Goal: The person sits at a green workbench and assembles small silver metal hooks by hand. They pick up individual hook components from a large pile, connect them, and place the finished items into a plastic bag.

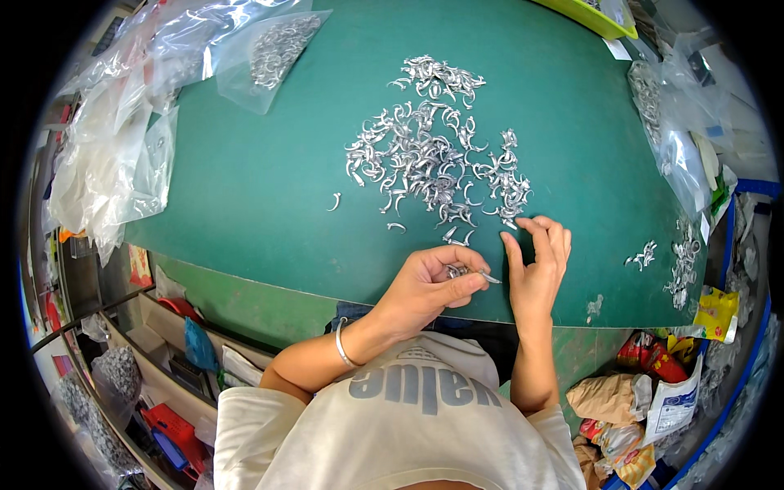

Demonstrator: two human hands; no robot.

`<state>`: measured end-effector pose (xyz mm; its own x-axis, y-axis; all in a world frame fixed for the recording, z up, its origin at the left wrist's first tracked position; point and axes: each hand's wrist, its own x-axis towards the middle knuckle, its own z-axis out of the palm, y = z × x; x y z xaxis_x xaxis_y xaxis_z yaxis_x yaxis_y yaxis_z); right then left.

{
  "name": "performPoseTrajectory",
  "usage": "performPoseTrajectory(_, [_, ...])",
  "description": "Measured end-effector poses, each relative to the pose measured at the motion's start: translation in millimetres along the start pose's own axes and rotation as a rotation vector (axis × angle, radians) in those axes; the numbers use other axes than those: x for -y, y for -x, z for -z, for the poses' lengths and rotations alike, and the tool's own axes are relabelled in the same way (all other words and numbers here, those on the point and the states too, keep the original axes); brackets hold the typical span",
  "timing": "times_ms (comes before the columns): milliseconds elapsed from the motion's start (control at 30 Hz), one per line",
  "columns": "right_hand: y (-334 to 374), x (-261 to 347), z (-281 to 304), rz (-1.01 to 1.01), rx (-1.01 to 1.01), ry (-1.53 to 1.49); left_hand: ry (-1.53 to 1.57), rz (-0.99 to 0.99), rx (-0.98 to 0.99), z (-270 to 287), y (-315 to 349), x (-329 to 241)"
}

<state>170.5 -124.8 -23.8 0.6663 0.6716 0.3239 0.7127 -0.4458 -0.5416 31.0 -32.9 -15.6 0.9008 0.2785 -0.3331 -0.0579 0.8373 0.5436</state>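
Left hand [441,286]: gripping several curved silver metal pieces [459,271] by the surface's [261,204] near edge | right hand [539,265]: holding thumb and fingers apart just beside the loose pile [430,167] | pile: lying between near and far edges

A cream short-sleeved T-shirt [384,445] bears large grey printed lettering [429,390], and 1 silvery bangle [340,343] rings the left wrist [374,331].
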Motion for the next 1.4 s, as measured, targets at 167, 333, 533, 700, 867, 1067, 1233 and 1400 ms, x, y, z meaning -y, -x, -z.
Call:
performPoseTrajectory(167, [1, -2, 3, 0.007, 0.039, -0.121, 0.092, -0.015, -0.012, -6, -1, -3])
performPoseTrajectory(333, [6, 9, 21, -0.124, 0.151, -0.529, -0.024, -0.093, -0.084, -4, -1, 0])
performPoseTrajectory(533, [8, 20, 32, 0.060, 0.192, -0.527, -0.313, -0.124, -0.113, -10, -2, -1])
performPoseTrajectory(700, [8, 19, 34, 0.024, 0.259, -0.663, -0.281, -0.028, -0.092, -12, 2, -10])
performPoseTrajectory(867, [-1, 6, 19, -0.228, 0.161, -0.670, 0.153, 0.116, 0.013, -4, -2, -5])
performPoseTrajectory(1067, [-31, 1, -4, 0.130, 0.091, -0.006, 0.114, 0.092, -0.012, -10, -2, -8])
performPoseTrajectory(1233, [-23, -2, -3, 0.175, 0.123, -0.105, 0.108, 0.093, 0.021, 1, 1, -4])
performPoseTrajectory(1400, [-14, -5, 10, 0.114, 0.054, -0.190, 0.032, 0.038, -0.045, -1, 1, 0])
